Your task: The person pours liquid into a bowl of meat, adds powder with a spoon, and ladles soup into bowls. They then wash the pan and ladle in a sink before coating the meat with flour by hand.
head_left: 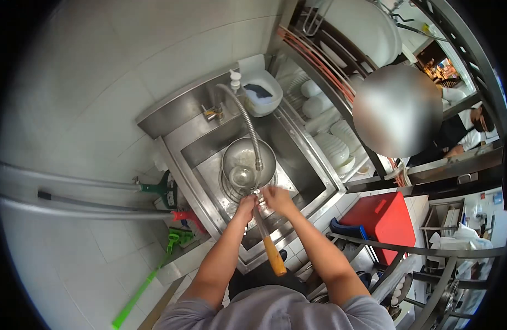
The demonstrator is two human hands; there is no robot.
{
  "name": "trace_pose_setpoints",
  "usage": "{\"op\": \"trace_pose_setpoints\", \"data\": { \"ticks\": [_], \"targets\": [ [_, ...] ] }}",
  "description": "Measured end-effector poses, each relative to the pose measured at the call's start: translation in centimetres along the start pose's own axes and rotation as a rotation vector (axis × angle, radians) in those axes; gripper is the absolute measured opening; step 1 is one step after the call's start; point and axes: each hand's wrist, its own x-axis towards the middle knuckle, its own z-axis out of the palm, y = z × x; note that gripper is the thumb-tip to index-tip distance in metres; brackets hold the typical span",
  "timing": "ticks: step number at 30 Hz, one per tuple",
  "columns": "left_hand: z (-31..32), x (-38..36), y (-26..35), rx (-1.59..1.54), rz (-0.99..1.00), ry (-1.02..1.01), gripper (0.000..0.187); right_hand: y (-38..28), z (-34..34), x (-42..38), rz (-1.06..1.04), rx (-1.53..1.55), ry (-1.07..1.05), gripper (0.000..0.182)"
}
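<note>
A round metal pan (231, 157) sits in the steel sink (314, 181), its long handle with a wooden grip (274, 256) pointing toward my body. A clear, round bowl-like shape (242, 177) shows inside the pan. The flexible metal faucet hose (246, 113) arches over it, and its nozzle hangs just above the pan. My left hand (246, 210) is closed on the left of the handle, near the pan's rim. On the other side, my right hand (276, 200) has curled fingers. Something small and shiny lies between the hands, too small to name.
A white container (262, 91) and a pump bottle (235, 80) stand behind the sink. Racks on the right hold white dishes (331, 148). A red bin (383, 223) is at lower right. Brushes and a green-handled tool (149, 278) lean at left. Another person (449, 135) is beyond the rack.
</note>
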Motion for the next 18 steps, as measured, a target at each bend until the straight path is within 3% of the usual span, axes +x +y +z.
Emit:
{"op": "trace_pose_setpoints", "data": {
  "ticks": [2,5,7,8,9,10,11,12,14,15,17,18],
  "targets": [
    [1.4,-1.3,0.1,-0.042,0.015,0.021,0.021,3.7,3.9,7.5,-0.157,0.485,0.159,0.048],
    [3.2,-1.5,0.0,-0.062,-0.008,0.048,0.023,-0.2,2.9,7.9,0.085,0.568,0.028,0.032],
    [2.7,0.5,-1.0,-0.031,0.056,0.050,0.030,1.2,3.1,6.7,-0.025,0.021,0.221,0.029],
    [1.8,3.3,-2.7,0.064,0.197,0.118,0.031,2.5,3.1,5.5,-0.083,-0.259,0.312,0.029],
    [1.2,6.4,-4.4,0.156,0.340,0.185,0.033,5.3,3.7,3.5,-0.149,-0.331,0.351,0.030],
    [1.2,8.1,-5.3,0.249,0.482,0.250,0.034,5.5,3.1,1.2,-0.008,-0.125,0.205,0.032],
    [3.9,4.1,-1.7,0.172,0.205,0.246,0.038,5.3,2.3,-1.1,0.157,0.060,0.088,0.036],
    [4.3,4.4,-1.1,0.331,0.149,0.222,0.039,2.3,0.2,-4.3,0.526,0.529,-0.222,0.040],
    [4.4,5.0,-0.2,0.664,0.037,0.167,0.041,7.3,-0.4,-5.5,0.579,1.054,-0.572,0.043],
    [4.6,4.8,1.6,0.914,-0.016,0.116,0.037,6.9,-0.7,-6.9,0.548,0.925,-0.486,0.042],
    [3.1,7.0,1.7,1.159,0.863,0.448,0.032,5.5,-1.5,-9.9,0.488,0.675,-0.318,0.040],
    [3.5,7.2,3.3,1.093,0.796,0.345,0.026,4.9,-1.9,-10.9,0.486,0.662,-0.328,0.038]
  ]
}}
